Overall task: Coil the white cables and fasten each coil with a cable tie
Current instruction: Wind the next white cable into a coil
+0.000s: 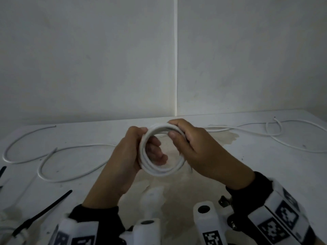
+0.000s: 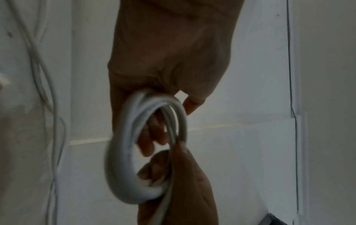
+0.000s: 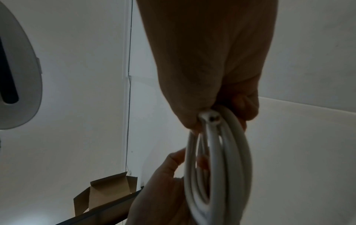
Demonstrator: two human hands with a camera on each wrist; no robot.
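Both hands clamped on one white cable coil (image 1: 161,151), left hand (image 1: 127,156) opposite right hand (image 1: 200,149).

Your left hand (image 1: 123,156) grips the left side of the coil (image 1: 162,151), fingers curled through its middle. Your right hand (image 1: 200,149) pinches the coil's upper right, thumb inside.

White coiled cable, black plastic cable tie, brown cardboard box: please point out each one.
White coiled cable (image 1: 163,171), head view, lower arc of the coil.
Black plastic cable tie (image 1: 46,210), head view, mid-strap.
Brown cardboard box (image 3: 108,193), right wrist view, inner flap.
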